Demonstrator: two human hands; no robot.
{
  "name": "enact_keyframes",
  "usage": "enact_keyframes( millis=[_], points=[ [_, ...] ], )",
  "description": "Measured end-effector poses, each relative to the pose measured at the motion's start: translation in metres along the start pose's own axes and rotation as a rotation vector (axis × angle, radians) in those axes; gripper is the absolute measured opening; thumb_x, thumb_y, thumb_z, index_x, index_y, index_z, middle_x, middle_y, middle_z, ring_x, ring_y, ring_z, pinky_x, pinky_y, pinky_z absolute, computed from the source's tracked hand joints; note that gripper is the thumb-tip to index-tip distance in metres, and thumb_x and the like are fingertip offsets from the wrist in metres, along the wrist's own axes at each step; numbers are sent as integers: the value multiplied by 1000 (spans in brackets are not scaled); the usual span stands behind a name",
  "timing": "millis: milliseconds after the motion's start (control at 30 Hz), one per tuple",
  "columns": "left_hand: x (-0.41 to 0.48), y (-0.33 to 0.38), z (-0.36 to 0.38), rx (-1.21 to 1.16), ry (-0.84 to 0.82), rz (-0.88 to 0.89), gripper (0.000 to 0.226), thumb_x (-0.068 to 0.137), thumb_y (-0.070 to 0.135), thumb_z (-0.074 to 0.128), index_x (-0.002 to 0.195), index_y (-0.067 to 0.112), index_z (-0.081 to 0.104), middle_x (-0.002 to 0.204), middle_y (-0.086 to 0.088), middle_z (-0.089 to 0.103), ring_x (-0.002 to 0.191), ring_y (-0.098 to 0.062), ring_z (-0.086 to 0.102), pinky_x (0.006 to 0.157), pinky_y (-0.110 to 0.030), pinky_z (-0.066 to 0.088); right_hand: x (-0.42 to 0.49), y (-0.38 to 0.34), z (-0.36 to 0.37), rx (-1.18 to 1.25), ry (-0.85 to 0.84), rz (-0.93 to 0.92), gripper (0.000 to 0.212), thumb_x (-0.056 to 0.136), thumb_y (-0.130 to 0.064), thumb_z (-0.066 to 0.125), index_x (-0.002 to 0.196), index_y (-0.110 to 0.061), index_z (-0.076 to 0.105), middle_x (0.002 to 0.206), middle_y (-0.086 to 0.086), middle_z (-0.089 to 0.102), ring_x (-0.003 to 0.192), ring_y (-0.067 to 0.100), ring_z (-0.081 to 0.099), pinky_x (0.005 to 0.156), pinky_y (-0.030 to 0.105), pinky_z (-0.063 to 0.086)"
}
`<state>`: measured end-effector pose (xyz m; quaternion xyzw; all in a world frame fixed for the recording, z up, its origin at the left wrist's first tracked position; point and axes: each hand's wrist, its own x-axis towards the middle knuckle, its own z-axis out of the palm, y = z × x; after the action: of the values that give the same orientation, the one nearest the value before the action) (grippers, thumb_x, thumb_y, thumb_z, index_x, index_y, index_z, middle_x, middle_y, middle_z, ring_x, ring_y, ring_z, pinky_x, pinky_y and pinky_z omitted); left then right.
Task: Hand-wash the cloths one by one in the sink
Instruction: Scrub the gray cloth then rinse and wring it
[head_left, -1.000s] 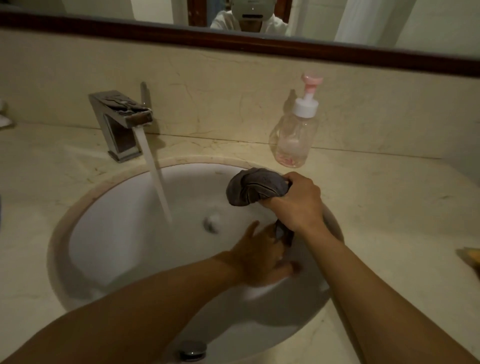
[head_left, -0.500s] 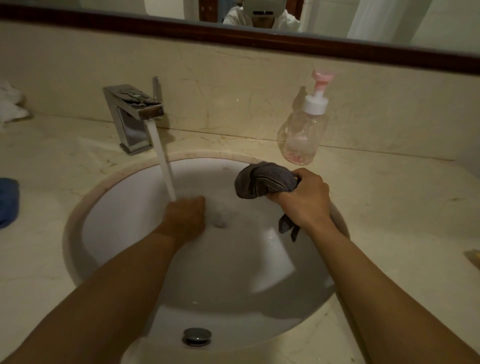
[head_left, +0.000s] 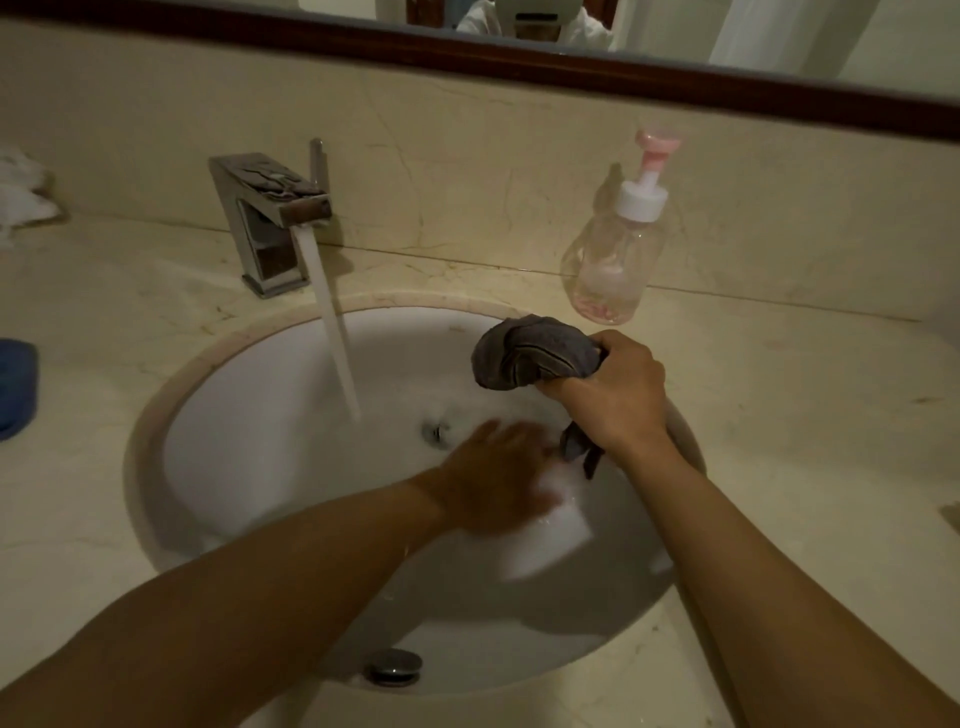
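Note:
My right hand (head_left: 615, 397) grips a bunched dark grey cloth (head_left: 530, 353) above the right side of the white sink (head_left: 249, 415); a tail of the cloth hangs below my fist. My left hand (head_left: 498, 478) is blurred with motion, fingers spread flat, low in the basin just left of that hanging tail and right of the drain (head_left: 435, 432). Water runs from the chrome faucet (head_left: 272, 218) in a steady stream into the basin.
A clear pump bottle (head_left: 613, 260) with a pink top stands on the marble counter behind the sink, right of centre. A blue cloth (head_left: 15, 384) lies at the left edge and a white cloth (head_left: 23, 189) at the back left. An overflow cap (head_left: 393, 665) sits at the sink's near rim.
My left hand moved from under the water stream back to the right, beneath the held cloth. My right hand kept its grip and stayed in place.

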<state>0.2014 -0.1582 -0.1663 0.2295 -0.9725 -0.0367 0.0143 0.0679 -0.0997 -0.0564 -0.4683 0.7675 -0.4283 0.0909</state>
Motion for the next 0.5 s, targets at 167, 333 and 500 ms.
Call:
enact_keyframes(
  millis=[167, 333, 500],
  points=[
    [-44, -90, -15, 79, -27, -369, 60, 101, 60, 29, 145, 21, 41, 152, -8, 36, 141, -29, 34, 107, -48, 39, -1, -2, -2, 10, -15, 19, 28, 73, -28, 85, 94, -17, 70, 75, -9, 65, 77, 19, 65, 65, 29, 46],
    [-54, -105, -21, 140, -31, -506, 50, 102, 52, 31, 129, 14, 47, 137, -11, 49, 125, -32, 48, 99, -48, 47, -2, -3, -2, -20, -12, 26, 33, 72, -30, 85, 99, -17, 71, 84, 0, 69, 82, 23, 66, 68, 29, 46],
    [-52, -98, -21, 136, -53, -265, 59, 97, 64, 36, 130, 17, 49, 129, -5, 45, 111, -23, 45, 93, -39, 45, -1, -3, -1, -21, -11, 27, 32, 72, -29, 85, 98, -16, 70, 82, 0, 68, 82, 25, 67, 69, 32, 50]
  ],
)
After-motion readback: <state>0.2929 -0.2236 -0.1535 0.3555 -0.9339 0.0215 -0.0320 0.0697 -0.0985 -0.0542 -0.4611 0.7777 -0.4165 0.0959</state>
